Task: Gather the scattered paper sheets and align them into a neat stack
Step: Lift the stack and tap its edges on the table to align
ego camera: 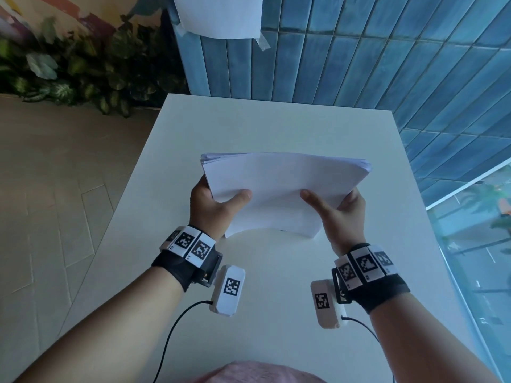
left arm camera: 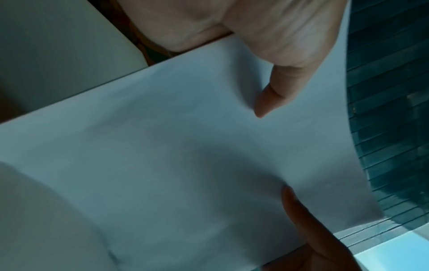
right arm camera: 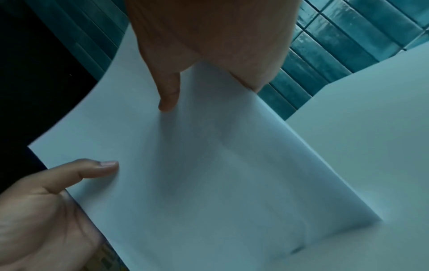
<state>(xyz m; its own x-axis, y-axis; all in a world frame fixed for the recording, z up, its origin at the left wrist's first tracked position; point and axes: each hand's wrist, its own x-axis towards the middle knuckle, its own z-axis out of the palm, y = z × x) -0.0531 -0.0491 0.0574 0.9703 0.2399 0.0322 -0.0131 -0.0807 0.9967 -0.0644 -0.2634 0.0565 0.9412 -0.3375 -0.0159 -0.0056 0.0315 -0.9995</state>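
A stack of white paper sheets (ego camera: 279, 189) stands tilted on its near edge on the white table (ego camera: 249, 125), far edge raised and slightly fanned. My left hand (ego camera: 213, 200) grips the stack's left side, thumb on the front face. My right hand (ego camera: 337, 205) grips the right side, thumb likewise on top. In the left wrist view the paper stack (left arm camera: 185, 155) fills the frame under the left thumb (left arm camera: 278, 91). In the right wrist view the right thumb (right arm camera: 169, 95) presses the paper stack (right arm camera: 209, 174), with the left hand (right arm camera: 46, 201) at the lower left. The fingers behind the paper are hidden.
A blue tiled wall (ego camera: 359, 64) runs behind the table, with a white sheet (ego camera: 218, 15) taped to it. Green plants (ego camera: 69, 73) stand at the back left beside a beige tiled floor (ego camera: 41, 175). A glass pane (ego camera: 475, 230) borders the table's right side.
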